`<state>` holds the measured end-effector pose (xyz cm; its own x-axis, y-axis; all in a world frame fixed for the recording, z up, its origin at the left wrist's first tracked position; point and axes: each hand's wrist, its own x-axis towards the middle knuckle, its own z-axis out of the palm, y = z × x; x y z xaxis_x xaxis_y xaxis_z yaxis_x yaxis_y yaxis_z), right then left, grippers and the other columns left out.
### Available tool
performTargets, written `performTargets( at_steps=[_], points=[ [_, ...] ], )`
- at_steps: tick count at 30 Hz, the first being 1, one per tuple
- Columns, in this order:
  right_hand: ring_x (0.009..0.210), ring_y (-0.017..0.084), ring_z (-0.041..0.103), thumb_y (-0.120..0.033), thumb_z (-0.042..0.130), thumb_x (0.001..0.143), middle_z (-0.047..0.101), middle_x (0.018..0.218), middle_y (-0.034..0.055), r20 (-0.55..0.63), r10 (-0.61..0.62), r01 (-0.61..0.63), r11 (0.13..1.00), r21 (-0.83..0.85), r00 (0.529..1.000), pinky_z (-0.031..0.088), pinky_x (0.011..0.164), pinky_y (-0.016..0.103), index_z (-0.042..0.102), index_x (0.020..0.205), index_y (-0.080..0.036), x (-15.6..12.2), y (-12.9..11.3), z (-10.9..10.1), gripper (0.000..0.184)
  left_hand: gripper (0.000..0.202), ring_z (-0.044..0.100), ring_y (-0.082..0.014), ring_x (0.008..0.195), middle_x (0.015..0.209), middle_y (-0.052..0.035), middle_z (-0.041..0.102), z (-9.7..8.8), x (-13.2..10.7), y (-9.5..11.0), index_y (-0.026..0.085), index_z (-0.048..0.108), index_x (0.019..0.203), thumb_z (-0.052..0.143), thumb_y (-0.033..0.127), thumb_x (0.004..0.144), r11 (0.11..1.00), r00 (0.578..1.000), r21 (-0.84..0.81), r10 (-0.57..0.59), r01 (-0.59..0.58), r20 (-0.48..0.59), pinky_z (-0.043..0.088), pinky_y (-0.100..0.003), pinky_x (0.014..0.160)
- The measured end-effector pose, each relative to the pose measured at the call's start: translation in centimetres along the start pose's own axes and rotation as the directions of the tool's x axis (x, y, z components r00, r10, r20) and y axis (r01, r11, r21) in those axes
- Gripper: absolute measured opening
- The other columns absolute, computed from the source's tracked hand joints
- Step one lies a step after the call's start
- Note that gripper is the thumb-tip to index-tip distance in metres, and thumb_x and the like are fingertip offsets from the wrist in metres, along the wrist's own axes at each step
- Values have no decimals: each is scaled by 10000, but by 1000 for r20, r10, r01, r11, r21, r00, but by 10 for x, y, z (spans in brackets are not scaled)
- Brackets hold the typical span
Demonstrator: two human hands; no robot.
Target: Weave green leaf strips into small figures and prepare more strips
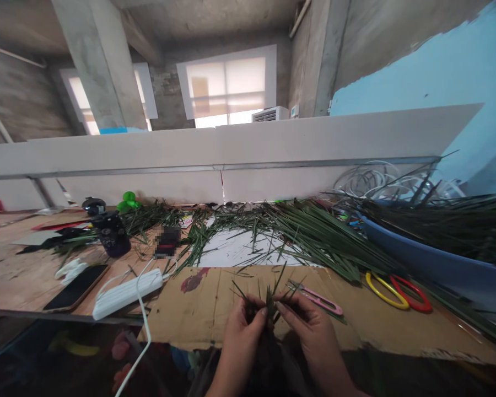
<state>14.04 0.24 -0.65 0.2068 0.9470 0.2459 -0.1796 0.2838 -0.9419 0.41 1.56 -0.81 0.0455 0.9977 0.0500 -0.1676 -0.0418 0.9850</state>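
Between my two hands, over the near edge of a cardboard sheet (215, 320), is a small bunch of green leaf strips (269, 298) with thin ends sticking up and outward. My left hand (246, 325) pinches it from the left, thumb against the strips. From the right, my right hand (303, 322) has thumb and fingertips closed on the same bunch. The lower part of the bunch is dark and partly hidden by the fingers. Just beyond my right hand lies a pink-handled cutter or small scissors (320, 300). Scissors with yellow and red handles (409, 295) rest farther right.
Long green leaves (322, 231) and cut scraps cover the back of the table. A blue tub (430, 253) full of leaves stands right. At left are a white power strip (128, 292) with its cable, a phone (76, 288) and a dark cup (111, 234).
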Motion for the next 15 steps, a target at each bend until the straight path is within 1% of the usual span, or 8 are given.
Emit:
performTargets(
  at_steps=[2, 5, 7, 8, 10, 12, 14, 15],
  points=[
    [794, 232, 681, -424, 822, 706, 736, 793, 50, -8, -15, 15, 1000, 1, 1000, 549, 742, 317, 771, 815, -194, 0, -1, 2, 259, 284, 555, -160, 605, 637, 2, 608, 0, 1, 0, 175, 602, 744, 772, 394, 685, 1000, 1000, 16, 13, -13, -9, 440, -261, 589],
    [703, 192, 646, -443, 784, 751, 707, 745, 36, 21, -23, 23, 999, -30, 1000, 527, 630, 264, 743, 771, -186, 0, -2, 4, 260, 215, 580, -181, 679, 704, -27, 640, 0, 1, 0, 167, 622, 745, 731, 347, 702, 997, 998, 54, 61, -61, -9, 456, -277, 652],
    [636, 175, 617, -450, 750, 781, 698, 738, 37, 31, -36, 39, 995, -91, 999, 493, 540, 242, 742, 795, -181, 1, -1, 3, 269, 170, 593, -193, 730, 747, -41, 659, 0, 0, -1, 166, 634, 756, 704, 317, 721, 993, 997, 86, 82, -82, 10, 458, -280, 688],
    [634, 178, 618, -446, 731, 797, 707, 759, 45, 31, -57, 61, 988, -139, 998, 487, 523, 243, 746, 822, -182, 2, 1, 2, 266, 151, 592, -193, 737, 750, -40, 659, 0, 0, -2, 167, 636, 762, 693, 303, 730, 991, 996, 101, 82, -84, 23, 453, -277, 690],
    [698, 205, 649, -414, 697, 828, 735, 834, 67, 45, -127, 134, 956, -262, 991, 515, 573, 269, 755, 877, -189, 5, 5, -2, 237, 122, 578, -185, 727, 742, -29, 647, -1, -1, -4, 168, 638, 766, 678, 280, 740, 988, 996, 131, 74, -79, 46, 439, -266, 674],
    [808, 235, 679, -363, 664, 857, 752, 904, 79, 85, -199, 217, 900, -377, 976, 542, 693, 308, 755, 916, -204, 7, 10, -5, 192, 106, 561, -178, 722, 733, -19, 632, -3, -1, -6, 168, 634, 758, 673, 266, 745, 986, 996, 148, 69, -77, 60, 426, -260, 665],
    [891, 246, 694, -315, 639, 869, 757, 967, 77, 124, -220, 252, 863, -438, 968, 539, 789, 331, 734, 1015, -218, 9, 13, -8, 199, 107, 548, -173, 727, 731, -13, 623, -4, -1, -7, 170, 623, 749, 676, 262, 746, 988, 995, 136, 68, -77, 67, 421, -257, 667],
    [911, 244, 697, -295, 626, 873, 755, 990, 73, 137, -211, 251, 855, -453, 968, 535, 806, 332, 712, 1065, -222, 10, 14, -9, 223, 111, 543, -171, 727, 731, -11, 619, -5, -1, -7, 170, 619, 746, 678, 264, 746, 990, 995, 118, 65, -73, 72, 421, -256, 668]
  ],
)
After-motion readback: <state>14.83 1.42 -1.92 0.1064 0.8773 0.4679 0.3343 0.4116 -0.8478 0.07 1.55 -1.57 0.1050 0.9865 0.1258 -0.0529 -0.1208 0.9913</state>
